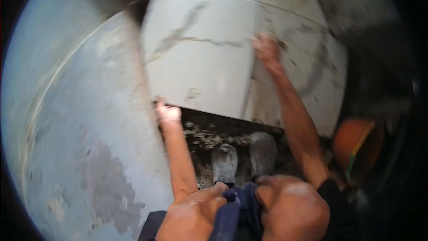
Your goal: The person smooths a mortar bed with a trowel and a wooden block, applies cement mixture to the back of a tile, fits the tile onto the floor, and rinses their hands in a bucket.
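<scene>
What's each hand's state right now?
Left hand: at near-left corner of veined tile; grip can't be told.
Right hand: at tile's right edge; grip can't be told.

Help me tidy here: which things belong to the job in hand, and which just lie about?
In the job:
- marbled tile, left hand at its corner, right hand at its edge
- neighbouring tile, probably

Lying about, apparently:
- orange container
- pale crumbs

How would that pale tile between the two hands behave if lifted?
The tile would probably stay stiff: its face looks flat, with no sag. It may feel heavy, being so broad beside the left hand and right hand. Its smooth-looking face could be slippery.
</scene>
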A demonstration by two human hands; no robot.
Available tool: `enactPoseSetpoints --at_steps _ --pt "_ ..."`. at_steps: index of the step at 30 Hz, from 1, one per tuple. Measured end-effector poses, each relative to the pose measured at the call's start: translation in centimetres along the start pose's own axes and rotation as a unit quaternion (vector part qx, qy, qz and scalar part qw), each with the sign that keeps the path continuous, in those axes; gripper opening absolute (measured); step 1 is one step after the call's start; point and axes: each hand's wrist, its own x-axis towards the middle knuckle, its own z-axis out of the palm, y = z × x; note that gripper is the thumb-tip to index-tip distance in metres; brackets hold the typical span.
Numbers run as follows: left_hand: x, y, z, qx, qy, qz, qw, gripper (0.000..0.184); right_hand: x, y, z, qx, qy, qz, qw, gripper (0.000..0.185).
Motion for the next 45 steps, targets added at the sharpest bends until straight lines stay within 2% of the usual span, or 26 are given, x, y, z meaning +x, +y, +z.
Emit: enactPoseSetpoints --at_steps 1,3,6,7,9,11,13,14,19,21,22,26,29,35,45 --pt "0.1 -0.1 -0.1 -0.016 0.013 0.018 1.000 0.043 0.0 0.2 -0.1 0.017 -0.039 0.027 0.999 0.036" --pt "0.3 -0.7 -0.6 -0.052 -0.053 0.065 0.995 0.038 -0.2 -0.3 -0.7 -0.021 -0.016 0.010 1.000 0.029" --pt "0.7 -0.8 -0.9 -0.091 -0.005 0.015 0.996 0.034 -1.3 -3.1 -2.3 -0.023 -0.025 0.005 0.999 0.030" --pt "-0.3 -0.5 0.0 -0.086 0.004 0.034 0.996 0.035 -1.0 -2.4 -2.0 -0.032 -0.026 -0.001 0.999 0.031" --pt "0.5 -0.9 -0.6 -0.111 0.005 0.010 0.994 0.037 -0.7 -2.2 -1.9 -0.040 -0.027 -0.012 0.999 0.030" --pt "0.2 -1.0 -0.4 -0.133 0.021 0.018 0.991 0.045 -0.9 -2.7 -1.8 -0.044 -0.022 -0.019 0.999 0.030" --pt "-0.4 -0.8 -0.1 -0.133 -0.021 0.051 0.990 0.048 -1.0 -3.2 -2.0 -0.060 -0.012 -0.011 0.998 0.029" --pt "-0.3 -0.9 -0.1 -0.139 -0.010 0.047 0.989 0.052 -1.0 -3.6 -2.1 -0.063 -0.008 -0.021 0.998 0.029" --pt "-1.5 -0.1 0.6 -0.153 -0.006 0.029 0.988 0.057 -1.1 -3.6 -2.0 -0.090 -0.021 0.016 0.996 0.031" --pt "-1.7 0.0 0.9 -0.150 0.024 0.033 0.988 0.054 -1.0 -3.5 -1.9 -0.096 -0.020 0.015 0.995 0.031" --pt "0.2 -1.4 -0.5 -0.157 -0.020 0.028 0.987 0.049 -1.0 -3.6 -1.9 -0.098 -0.023 0.016 0.995 0.030" --pt "0.2 -1.4 -0.6 -0.140 -0.032 0.035 0.989 0.041 -1.2 -3.6 -1.8 -0.096 0.006 0.023 0.995 0.027" --pt "-0.7 -0.9 0.1 -0.134 -0.025 0.061 0.989 0.039 -1.5 -4.4 -2.0 -0.093 0.007 0.033 0.995 0.027" --pt "-1.0 -0.7 0.2 -0.127 -0.069 0.068 0.987 0.037 -1.6 -4.4 -2.2 -0.064 0.001 0.053 0.997 0.028" --pt "-0.9 -0.9 -0.5 -0.081 -0.051 0.098 0.991 0.033 -1.8 -3.6 -2.2 -0.036 -0.011 0.055 0.998 0.027"
